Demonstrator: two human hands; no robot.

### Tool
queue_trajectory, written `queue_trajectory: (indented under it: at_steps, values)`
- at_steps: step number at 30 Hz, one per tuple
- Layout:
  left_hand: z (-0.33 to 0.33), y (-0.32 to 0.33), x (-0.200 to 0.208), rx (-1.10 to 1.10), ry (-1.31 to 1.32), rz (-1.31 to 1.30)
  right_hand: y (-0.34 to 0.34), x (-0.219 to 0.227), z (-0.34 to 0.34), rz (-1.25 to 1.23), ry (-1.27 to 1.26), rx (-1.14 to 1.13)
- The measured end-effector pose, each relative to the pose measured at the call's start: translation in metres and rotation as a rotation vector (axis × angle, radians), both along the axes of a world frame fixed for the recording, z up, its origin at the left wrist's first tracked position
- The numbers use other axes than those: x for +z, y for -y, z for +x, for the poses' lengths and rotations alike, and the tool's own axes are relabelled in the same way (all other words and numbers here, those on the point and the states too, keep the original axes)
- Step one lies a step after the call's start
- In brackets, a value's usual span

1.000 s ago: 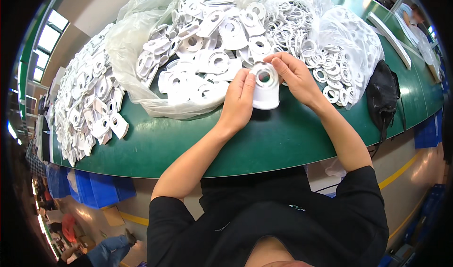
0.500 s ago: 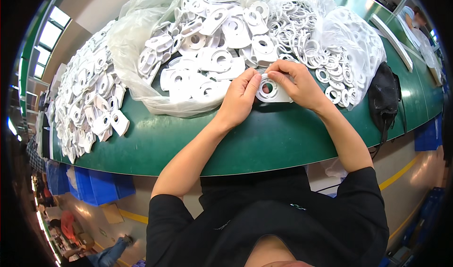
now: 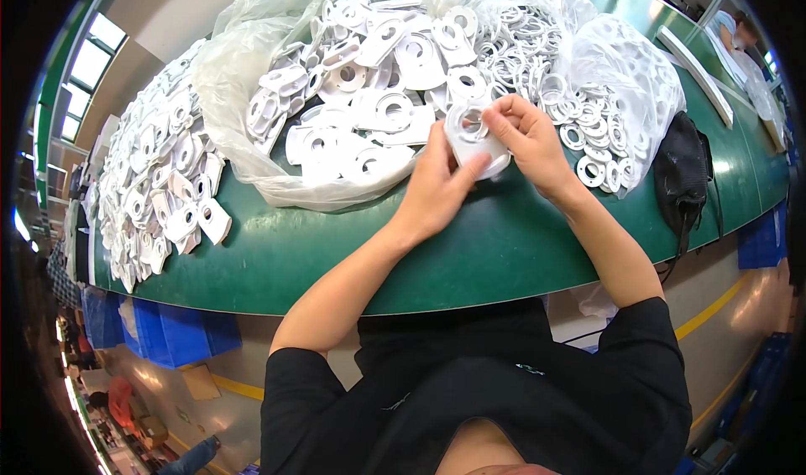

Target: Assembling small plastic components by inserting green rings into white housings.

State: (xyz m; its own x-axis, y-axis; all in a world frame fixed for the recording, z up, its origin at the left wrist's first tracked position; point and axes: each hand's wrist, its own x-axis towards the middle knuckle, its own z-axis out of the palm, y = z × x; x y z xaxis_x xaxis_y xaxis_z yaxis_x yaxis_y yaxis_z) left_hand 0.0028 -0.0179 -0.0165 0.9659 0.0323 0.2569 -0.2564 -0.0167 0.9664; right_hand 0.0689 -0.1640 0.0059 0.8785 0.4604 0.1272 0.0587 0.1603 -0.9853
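Between my two hands is a white plastic plate with a round hole (image 3: pixel 477 149), held above the green table. My left hand (image 3: pixel 438 185) grips its lower left side, the thumb lying across its face. With thumb and fingers, my right hand (image 3: pixel 531 143) grips its upper right edge beside the ring. Just beyond, an opened clear plastic bag (image 3: pixel 252 177) holds a heap of similar white plates (image 3: pixel 390 110). Right of that heap, loose white rings (image 3: pixel 596 131) spill from another bag.
A large pile of white plates (image 3: pixel 164 164) covers the left of the green table (image 3: pixel 336 253). On the right are a bag of rings (image 3: pixel 634 80), a black pouch (image 3: pixel 682 169) and a long white bar (image 3: pixel 697 76). Blue bins (image 3: pixel 180 332) stand below. A person (image 3: pixel 735 34) is at far right.
The plate has been turned in my hands, its holed end now pointing away from me. My left thumb has moved onto its face. A leg at lower left has shifted left.
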Motion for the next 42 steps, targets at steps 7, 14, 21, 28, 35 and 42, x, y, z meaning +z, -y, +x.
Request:
queue_trajectory:
  at_steps: [7,14,21,28,35,42]
  values:
    - [-0.005,-0.007,0.005,-0.022,-0.007,0.463,0.003,-0.005,0.0,-0.194,0.079,-0.08]
    - [0.003,-0.028,0.018,-0.136,-0.163,0.314,0.008,0.003,0.004,-0.302,0.222,0.019]
    - [0.001,-0.039,0.033,-0.3,-0.341,0.176,0.012,-0.007,0.013,-0.502,0.395,-0.015]
    - [0.024,-0.174,0.086,0.225,0.015,-0.18,0.058,0.038,0.037,-0.911,0.645,-0.548]
    - [0.023,-0.258,0.138,0.936,0.27,-0.281,0.115,0.026,0.055,-1.169,0.715,-0.493]
    - [0.033,-0.142,0.056,0.321,0.118,0.739,0.11,0.031,0.051,-1.326,0.547,-0.43]
